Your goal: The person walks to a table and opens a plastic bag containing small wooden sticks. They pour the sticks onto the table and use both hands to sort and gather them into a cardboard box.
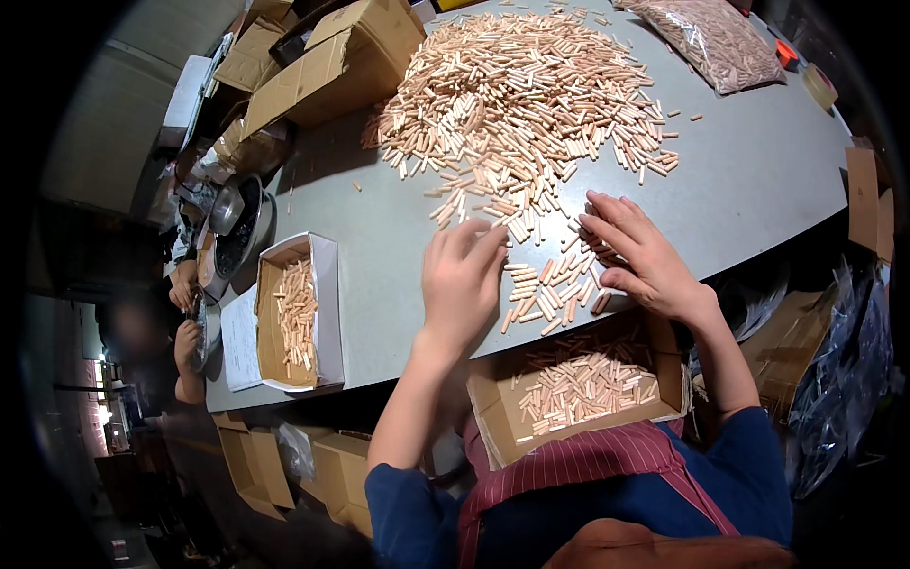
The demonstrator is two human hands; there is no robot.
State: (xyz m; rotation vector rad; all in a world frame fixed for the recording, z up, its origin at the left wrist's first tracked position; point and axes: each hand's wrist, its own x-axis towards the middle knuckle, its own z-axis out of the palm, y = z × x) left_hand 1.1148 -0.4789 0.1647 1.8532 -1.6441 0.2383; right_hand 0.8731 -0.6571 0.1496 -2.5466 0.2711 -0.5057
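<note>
A big heap of short wooden dowels (531, 85) spreads over the grey table (379, 275) in front of me. From it a thin trail leads to a loose group of dowels (545, 289) at the near edge. To the left of this group is my left hand (460, 284), its fingers curled in toward the thumb; whether a dowel is between them is hidden. My right hand (640, 256) lies over the group's right side with fingers stretched out, palm down. Below the table edge, against my apron, sits an open cardboard box (491, 425) with many dowels inside.
On the left stands a white-sided box (328, 313) of dowels beside a paper sheet (242, 346). Opened cartons (351, 66) and a basin (268, 223) are behind it. A co-worker's hand (187, 343) shows far left. At far right lie a plastic bag of dowels (706, 43) and a tape roll (819, 87).
</note>
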